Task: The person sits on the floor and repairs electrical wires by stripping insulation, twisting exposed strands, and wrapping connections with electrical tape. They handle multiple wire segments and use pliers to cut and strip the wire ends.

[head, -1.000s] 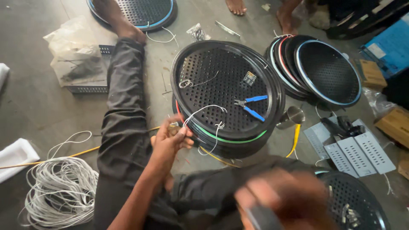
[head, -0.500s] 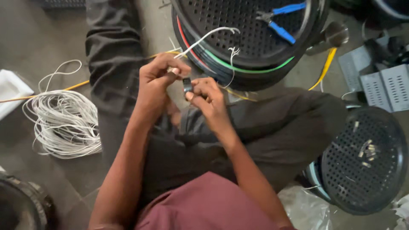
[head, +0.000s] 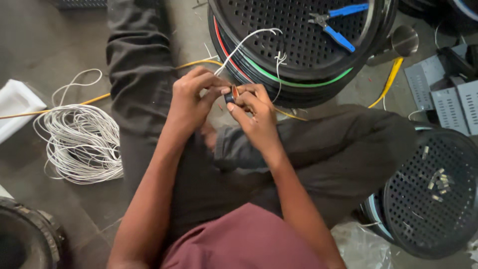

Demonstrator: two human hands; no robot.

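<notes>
Over the lap, left hand and right hand meet, fingertips of both pinched on a small dark ring-shaped part between them. White wire runs from the left fingers up onto the stacked black perforated covers just beyond. Blue pliers lie on top. Coil of white wire sits on the floor, left; bare floor beside it.

Dim, even indoor light with soft shadows, a faint sheen on the grey floor, slight blur throughout
</notes>
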